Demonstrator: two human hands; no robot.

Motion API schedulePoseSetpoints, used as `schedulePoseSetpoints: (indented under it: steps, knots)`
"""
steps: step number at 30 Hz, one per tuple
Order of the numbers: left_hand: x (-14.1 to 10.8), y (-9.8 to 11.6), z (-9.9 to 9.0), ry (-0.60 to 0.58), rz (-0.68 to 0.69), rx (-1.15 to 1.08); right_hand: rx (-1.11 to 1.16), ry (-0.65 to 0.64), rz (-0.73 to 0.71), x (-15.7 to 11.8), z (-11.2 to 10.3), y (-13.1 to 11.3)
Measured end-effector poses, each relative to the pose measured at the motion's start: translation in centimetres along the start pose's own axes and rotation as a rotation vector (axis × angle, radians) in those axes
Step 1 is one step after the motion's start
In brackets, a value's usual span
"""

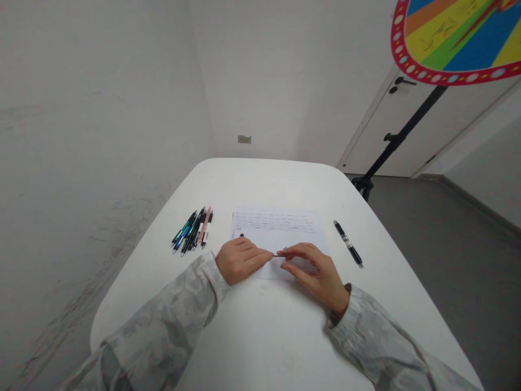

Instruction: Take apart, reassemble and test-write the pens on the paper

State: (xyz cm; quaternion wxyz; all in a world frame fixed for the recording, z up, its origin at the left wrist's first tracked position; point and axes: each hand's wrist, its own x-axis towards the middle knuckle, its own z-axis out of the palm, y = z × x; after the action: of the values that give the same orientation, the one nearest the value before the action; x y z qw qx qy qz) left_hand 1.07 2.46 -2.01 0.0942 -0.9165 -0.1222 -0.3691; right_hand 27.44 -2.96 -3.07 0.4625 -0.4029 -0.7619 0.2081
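Note:
Over the sheet of paper (280, 239), my left hand (242, 260) is closed, with its fingertips pointing right. A thin dark rod (280, 256), slim like a pen refill, runs between the fingertips of both hands. My right hand (313, 269) pinches its right end between thumb and fingers. Just above the left knuckles a small dark tip (241, 235) pokes out; my hand hides what it belongs to. Something small and light-coloured shows at the right fingertips, too small to name. Rows of handwriting cover the upper part of the paper.
On the white table (260, 184), a bunch of several pens (193, 231) lies to the left. A single black pen (348, 243) rests at the right. Beyond the table's right edge stands a colourful prize wheel (459, 41) on a black stand (401, 136). Walls border the left and far sides.

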Motion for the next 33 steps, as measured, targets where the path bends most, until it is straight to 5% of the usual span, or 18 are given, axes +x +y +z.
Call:
schedulePoseSetpoints:
  steps: [14,17,21,23,29,33]
  knots:
    - [0.5,0.5,-0.3,0.046,-0.013,0.011,-0.018,0.117,0.039,0.3,0.1,0.2]
    - [0.6,0.7,-0.4,0.1,-0.111,-0.022,0.02,0.137,0.079,0.0,0.0,0.6]
    - [0.2,0.0,-1.5,0.154,-0.417,0.07,0.075,0.238,0.199,-0.3,-0.1,1.2]
    - [0.1,-0.7,-2.1,0.062,-0.604,0.172,0.105,0.291,0.251,-0.3,-0.2,1.5]
    - [0.2,-1.4,-2.7,-0.527,-0.924,0.218,0.135,0.354,0.287,-0.3,-0.3,2.1]
    - [0.1,-1.1,-2.4,-0.606,-0.933,0.161,0.124,0.36,0.272,-0.3,-0.3,2.2]
